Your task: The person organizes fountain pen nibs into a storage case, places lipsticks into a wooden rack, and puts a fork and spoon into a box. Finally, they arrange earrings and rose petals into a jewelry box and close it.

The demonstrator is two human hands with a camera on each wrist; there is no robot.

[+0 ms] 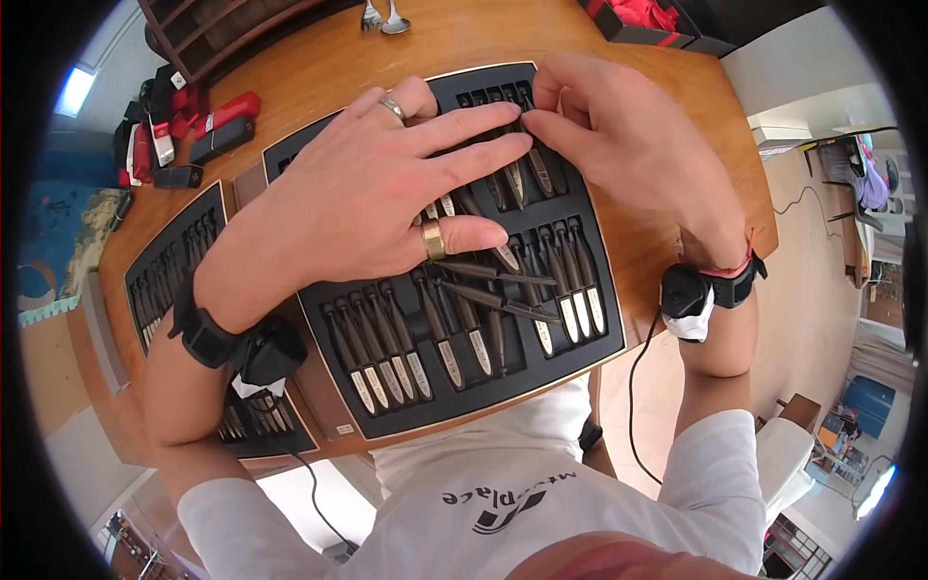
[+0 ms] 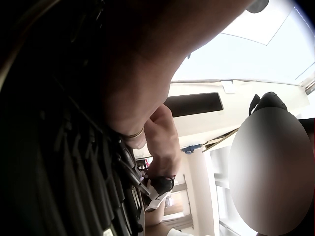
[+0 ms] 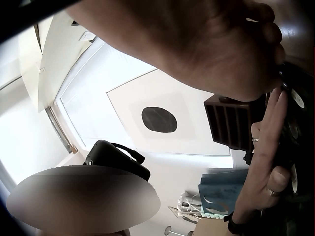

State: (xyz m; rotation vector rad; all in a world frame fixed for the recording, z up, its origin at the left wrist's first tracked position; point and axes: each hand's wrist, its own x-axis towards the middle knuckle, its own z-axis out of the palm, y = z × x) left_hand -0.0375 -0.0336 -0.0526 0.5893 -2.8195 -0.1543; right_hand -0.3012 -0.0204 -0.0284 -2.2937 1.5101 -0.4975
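A black tray (image 1: 440,406) holds rows of dark slim pieces with pale labelled ends, and a few lie crosswise over its middle. Stretched over the upper part is the left hand (image 1: 358,184), fingers mostly straight, index and middle fingertips touching pieces near the top right compartment. There the right hand (image 1: 628,130) has thumb and index finger curled round the upper end of a dark slim piece (image 1: 549,166); their grip is partly hidden. In the left wrist view the left hand (image 2: 140,98) is above the dark pieces (image 2: 88,182). The right wrist view shows the left hand (image 3: 266,152) with fingers extended.
A second tray (image 1: 227,208) with similar pieces lies to the left. Red and black cases (image 1: 227,116) stand at the far left, beside a wooden rack (image 1: 208,29). A fork and spoon (image 1: 394,21) lie at the far edge; a box with red contents (image 1: 643,19) is far right.
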